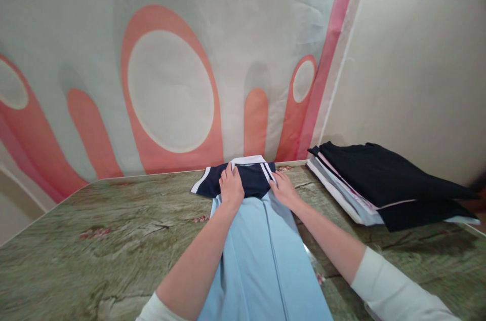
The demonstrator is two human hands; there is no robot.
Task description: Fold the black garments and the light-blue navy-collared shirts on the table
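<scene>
A light-blue shirt [252,255] lies lengthwise before me, with a navy upper part trimmed in white and a white edge at its far end. On the left a navy sleeve with a white border sticks out. My left hand [231,189] is closed on the navy cloth near the middle, its fingertips bent into the fabric. At the right edge, beside two white stripes, my right hand [284,189] pinches the navy cloth. The fabric between the fingers is partly hidden. The shirt's near end runs out of view.
A stack of folded clothes [379,174], black on top with white, grey and pink layers below, lies to the right on the wood-patterned table [125,240]. Behind the table's far edge hangs a grey sheet [243,22] with orange-pink shapes, next to a pale wall [413,57].
</scene>
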